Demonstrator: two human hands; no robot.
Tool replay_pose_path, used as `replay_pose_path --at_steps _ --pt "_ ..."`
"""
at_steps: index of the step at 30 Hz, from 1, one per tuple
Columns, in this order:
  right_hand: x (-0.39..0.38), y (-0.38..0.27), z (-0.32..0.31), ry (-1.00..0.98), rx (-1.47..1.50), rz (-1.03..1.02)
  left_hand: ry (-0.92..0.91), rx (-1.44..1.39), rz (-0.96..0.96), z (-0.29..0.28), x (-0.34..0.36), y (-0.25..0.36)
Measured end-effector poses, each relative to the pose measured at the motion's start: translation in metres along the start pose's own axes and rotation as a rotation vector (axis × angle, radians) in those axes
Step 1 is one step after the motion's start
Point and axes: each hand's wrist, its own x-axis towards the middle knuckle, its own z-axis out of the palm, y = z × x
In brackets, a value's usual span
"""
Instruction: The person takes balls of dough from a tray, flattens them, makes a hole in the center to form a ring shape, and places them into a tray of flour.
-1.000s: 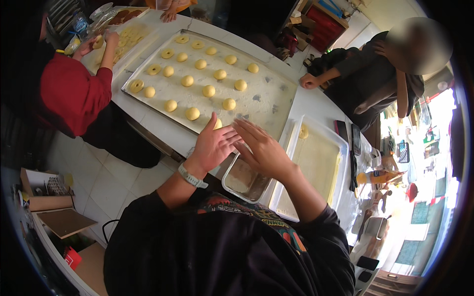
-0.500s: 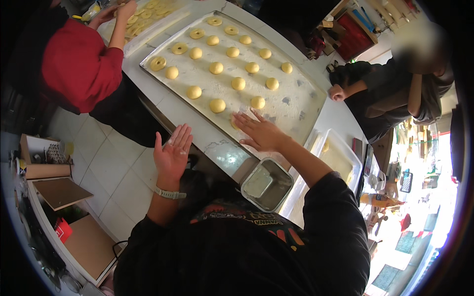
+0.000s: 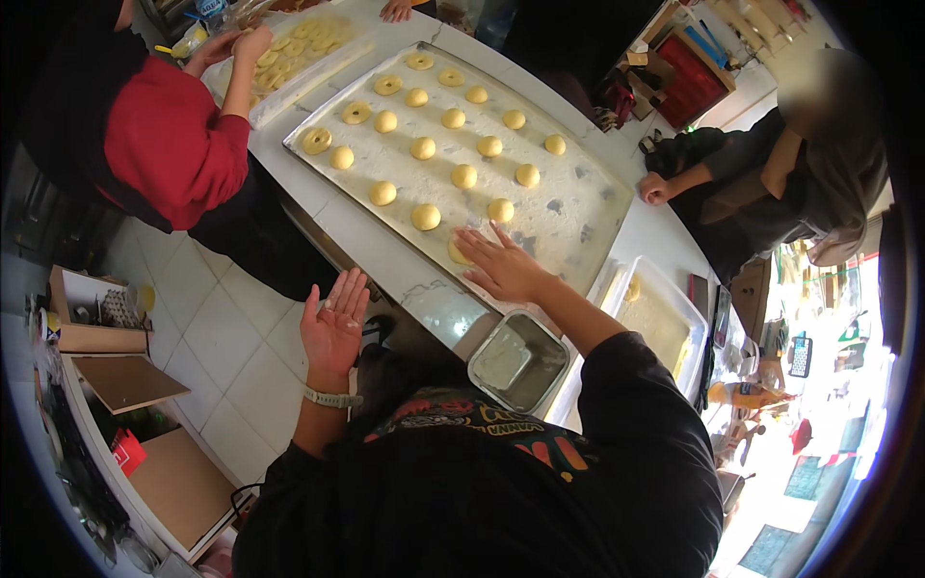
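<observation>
My right hand (image 3: 506,267) lies palm down at the near edge of a large metal baking tray (image 3: 575,262). Its fingers are stretched out over a piece of yellow dough (image 3: 457,252) that partly shows beside the fingertips. My left hand (image 3: 333,326) is held palm up off the table's edge, fingers extended and dusted with flour, holding nothing. Rows of smooth dough balls (image 3: 425,217) sit on the floured tray. Several flattened dough rings (image 3: 316,141) with a hole line its left and far side.
A square metal tin (image 3: 520,358) stands at the table's near edge, beside a clear plastic tub (image 3: 655,318). A person in red (image 3: 178,130) works at the left over a tray of dough rings (image 3: 306,46). Another person's fist (image 3: 655,188) rests at the table's right edge.
The view has shifted slightly. Another person's hand now shows at the table's far edge. My right hand stays over the dough, with more of the piece showing; my left stays palm up.
</observation>
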Motion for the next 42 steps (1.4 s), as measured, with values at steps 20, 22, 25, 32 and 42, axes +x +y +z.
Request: replay_pose_path --at_steps 20,22,25,32,42 --pt "0.009 -0.013 -0.015 0.157 -0.13 0.123 0.027 0.203 -0.154 0.01 0.0 -0.026" --pt "0.004 -0.015 -0.008 0.22 -0.169 0.109 0.072 0.265 -0.16 0.014 -0.003 -0.033" --pt "0.002 -0.014 0.002 0.219 -0.177 0.138 0.061 0.339 -0.226 0.022 0.004 -0.049" --pt "-0.023 -0.044 -0.056 0.273 0.42 0.307 -0.103 0.776 -0.239 0.075 0.013 -0.095" --pt "-0.091 -0.123 -0.105 0.617 -0.17 0.476 -0.371 0.815 -0.22 0.097 -0.013 -0.162"
